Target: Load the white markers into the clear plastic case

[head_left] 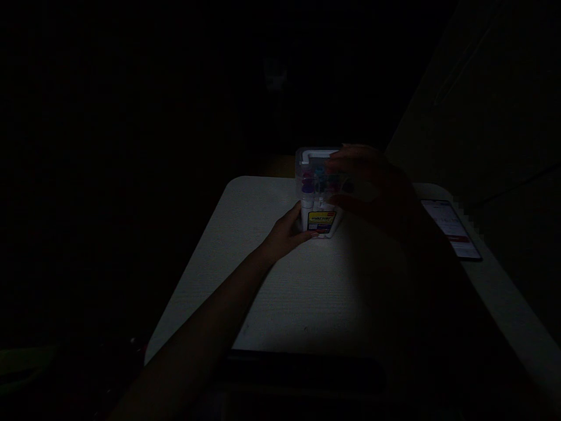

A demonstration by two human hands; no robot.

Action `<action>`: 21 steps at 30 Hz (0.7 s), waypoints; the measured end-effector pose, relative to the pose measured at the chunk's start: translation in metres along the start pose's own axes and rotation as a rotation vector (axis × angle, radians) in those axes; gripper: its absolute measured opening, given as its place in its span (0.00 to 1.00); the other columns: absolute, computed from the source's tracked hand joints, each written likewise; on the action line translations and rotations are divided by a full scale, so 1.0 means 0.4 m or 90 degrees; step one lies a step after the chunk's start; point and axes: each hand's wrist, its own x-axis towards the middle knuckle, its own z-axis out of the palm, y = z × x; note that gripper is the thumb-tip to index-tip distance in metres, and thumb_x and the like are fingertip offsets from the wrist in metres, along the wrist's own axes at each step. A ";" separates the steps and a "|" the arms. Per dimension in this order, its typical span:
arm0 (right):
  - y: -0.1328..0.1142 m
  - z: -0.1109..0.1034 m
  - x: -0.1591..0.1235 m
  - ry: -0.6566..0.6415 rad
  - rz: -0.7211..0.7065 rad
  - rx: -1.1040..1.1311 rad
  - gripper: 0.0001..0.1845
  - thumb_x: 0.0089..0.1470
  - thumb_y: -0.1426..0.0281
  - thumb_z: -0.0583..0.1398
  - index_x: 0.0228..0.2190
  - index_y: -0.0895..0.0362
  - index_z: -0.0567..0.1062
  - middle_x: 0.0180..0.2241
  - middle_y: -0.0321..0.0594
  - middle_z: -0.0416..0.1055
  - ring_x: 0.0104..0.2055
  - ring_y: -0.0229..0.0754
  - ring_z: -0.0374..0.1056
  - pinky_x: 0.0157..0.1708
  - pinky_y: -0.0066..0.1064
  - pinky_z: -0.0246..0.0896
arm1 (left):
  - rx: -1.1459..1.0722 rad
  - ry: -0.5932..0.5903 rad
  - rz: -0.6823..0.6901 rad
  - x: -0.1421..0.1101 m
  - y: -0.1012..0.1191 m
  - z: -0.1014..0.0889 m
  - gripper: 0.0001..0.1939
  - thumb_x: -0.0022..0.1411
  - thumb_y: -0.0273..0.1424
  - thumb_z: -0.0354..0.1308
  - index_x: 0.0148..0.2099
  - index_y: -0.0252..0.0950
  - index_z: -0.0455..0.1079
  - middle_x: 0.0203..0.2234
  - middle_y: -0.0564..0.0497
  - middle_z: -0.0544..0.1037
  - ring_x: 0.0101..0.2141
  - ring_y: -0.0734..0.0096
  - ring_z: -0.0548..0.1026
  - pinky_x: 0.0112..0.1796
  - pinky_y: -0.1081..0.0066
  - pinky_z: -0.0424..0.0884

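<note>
A clear plastic case of markers (321, 221) stands upright near the far edge of the table. Its front label is yellow and dark, and coloured caps show through the clear upper part. On top is a transparent lid (307, 156) with a white handle. My left hand (284, 235) holds the case low on its left side, thumb across the front. At the upper right, my right hand (366, 175) is curled around the lid, fingers over the top and thumb at the front. Deep shadow hides the exact contact of its fingertips.
The pale table (280, 298) has rounded corners and a dark front edge. A phone with a lit screen (453, 231) lies at its right side. A dim green object (26, 362) shows at the lower left. The surroundings are very dark.
</note>
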 end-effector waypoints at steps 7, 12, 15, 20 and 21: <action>0.000 0.015 -0.007 0.027 0.006 0.001 0.28 0.61 0.46 0.61 0.56 0.46 0.78 0.58 0.41 0.73 0.67 0.53 0.65 0.69 0.54 0.60 | 0.004 -0.001 -0.010 0.000 0.012 -0.002 0.43 0.57 0.52 0.69 0.66 0.33 0.64 0.60 0.38 0.77 0.61 0.48 0.75 0.63 0.54 0.70; 0.002 0.012 -0.011 0.066 0.018 -0.017 0.23 0.62 0.47 0.60 0.52 0.42 0.81 0.57 0.39 0.75 0.64 0.50 0.68 0.67 0.46 0.66 | 0.018 -0.007 -0.011 -0.005 0.014 -0.004 0.40 0.59 0.51 0.68 0.65 0.34 0.65 0.58 0.39 0.78 0.58 0.50 0.77 0.60 0.54 0.72; 0.003 0.010 -0.010 0.057 0.006 0.013 0.23 0.62 0.47 0.60 0.53 0.43 0.81 0.57 0.39 0.75 0.65 0.50 0.67 0.68 0.47 0.64 | 0.026 -0.006 -0.007 -0.010 0.011 -0.004 0.39 0.60 0.52 0.66 0.64 0.33 0.65 0.57 0.38 0.78 0.57 0.50 0.76 0.60 0.53 0.73; -0.005 -0.008 -0.009 0.021 0.028 0.056 0.24 0.60 0.49 0.64 0.53 0.46 0.81 0.57 0.39 0.75 0.66 0.52 0.66 0.69 0.51 0.61 | 0.026 -0.032 -0.007 -0.015 0.010 -0.005 0.38 0.62 0.52 0.64 0.65 0.34 0.64 0.57 0.39 0.77 0.57 0.52 0.76 0.60 0.54 0.72; -0.007 -0.014 -0.009 0.019 0.031 0.061 0.23 0.61 0.49 0.64 0.52 0.46 0.81 0.57 0.38 0.75 0.67 0.51 0.66 0.69 0.50 0.61 | 0.032 -0.025 -0.003 -0.016 0.008 -0.006 0.37 0.62 0.53 0.64 0.65 0.35 0.64 0.57 0.39 0.77 0.57 0.51 0.76 0.60 0.53 0.72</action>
